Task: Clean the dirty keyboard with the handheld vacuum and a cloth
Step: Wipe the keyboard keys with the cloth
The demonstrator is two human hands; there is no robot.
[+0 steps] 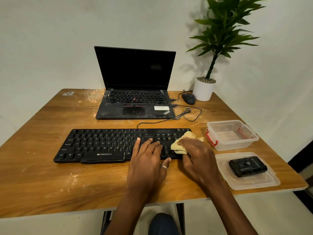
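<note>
The black keyboard (105, 143) is lying on the wooden worktop (50, 180), reaching far to the left of both hands, and its keys are looking dusty. Behind it, beyond the fingertips of the left hand, an open laptop (135, 102) is standing with a dark screen. The left hand (147, 155) is resting flat on the right half of the keyboard, with the fingers straight and spread over the keys and a ring sitting on the thumb. Just to the right of it, the right hand (198, 155) is gripping a crumpled yellow cloth (179, 146) with curled fingers and is pressing it on the right end of the keyboard. Far behind this hand, a mouse (188, 98) and a white plant pot (203, 89) are standing near the wall. To the right of the right hand, a clear plastic box (237, 145) is sitting. Nearer to the person, its lid (254, 182) is lying flat and is carrying the small black vacuum (248, 167), apart from both hands.
</note>
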